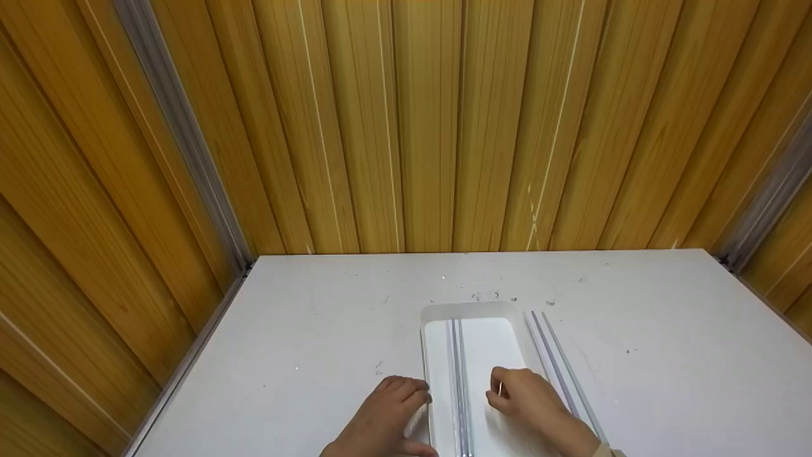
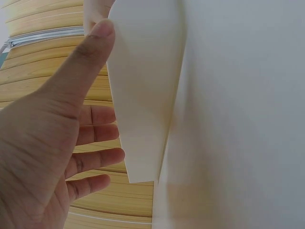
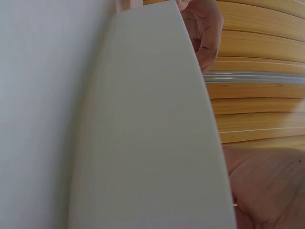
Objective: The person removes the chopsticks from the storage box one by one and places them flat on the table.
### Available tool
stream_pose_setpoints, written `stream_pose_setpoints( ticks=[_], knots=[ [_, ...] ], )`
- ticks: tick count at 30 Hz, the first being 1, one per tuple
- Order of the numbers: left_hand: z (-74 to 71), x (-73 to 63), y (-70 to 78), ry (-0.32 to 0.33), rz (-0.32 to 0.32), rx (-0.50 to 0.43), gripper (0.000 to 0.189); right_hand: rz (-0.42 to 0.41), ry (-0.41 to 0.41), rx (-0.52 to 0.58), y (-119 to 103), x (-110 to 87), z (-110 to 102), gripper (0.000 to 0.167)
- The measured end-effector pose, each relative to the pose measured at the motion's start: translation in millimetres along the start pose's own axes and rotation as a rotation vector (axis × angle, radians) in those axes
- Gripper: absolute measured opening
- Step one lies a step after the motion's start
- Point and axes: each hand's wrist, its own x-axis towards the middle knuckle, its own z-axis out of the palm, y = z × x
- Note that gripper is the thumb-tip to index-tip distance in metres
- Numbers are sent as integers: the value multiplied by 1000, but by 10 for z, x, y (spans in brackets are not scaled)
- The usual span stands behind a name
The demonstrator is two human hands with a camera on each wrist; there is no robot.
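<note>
A long white tray (image 1: 472, 310) lies on the table with several thin silvery sticks (image 1: 458, 374) lengthwise inside, left of its middle. Against the tray's left wall, my left hand (image 1: 390, 412) touches the rim with its fingertips. Its thumb and fingers are spread apart in the left wrist view, beside the tray's wall (image 2: 143, 86). Over the tray's right half is my right hand (image 1: 526, 393), fingers bent and nothing visible between them. In the right wrist view, the tray's wall (image 3: 147, 119) hides most of that hand, whose fingertips are out of sight.
Several more thin sticks (image 1: 558, 368) lie outside the tray along its right side, partly under the right forearm. The white table (image 1: 317, 317) carries small dark marks near the tray's far end. Wood-patterned panels (image 1: 425, 127) stand behind it.
</note>
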Motion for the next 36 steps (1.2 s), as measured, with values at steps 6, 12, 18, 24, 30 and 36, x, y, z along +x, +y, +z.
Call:
stream_pose_setpoints(
  ticks=[6,12,18,24,30,36],
  knots=[
    [-5,-8,4,-21,-16,5,67,21,-26,-19,-70,9,66,13],
    [-8,0,6,-24,-23,30,68,-25,-24,-32,-100,31,121,14],
    [-7,-5,9,-18,-24,19,69,-31,-55,-13,-155,28,171,13],
    [-6,0,9,-10,-11,34,69,-16,-65,-30,-205,35,224,11],
    [-15,-4,16,-22,-30,9,69,21,-91,-25,-228,51,270,13],
    [-23,-13,30,-39,-43,-15,68,56,-81,-35,-244,68,309,17]
  ],
)
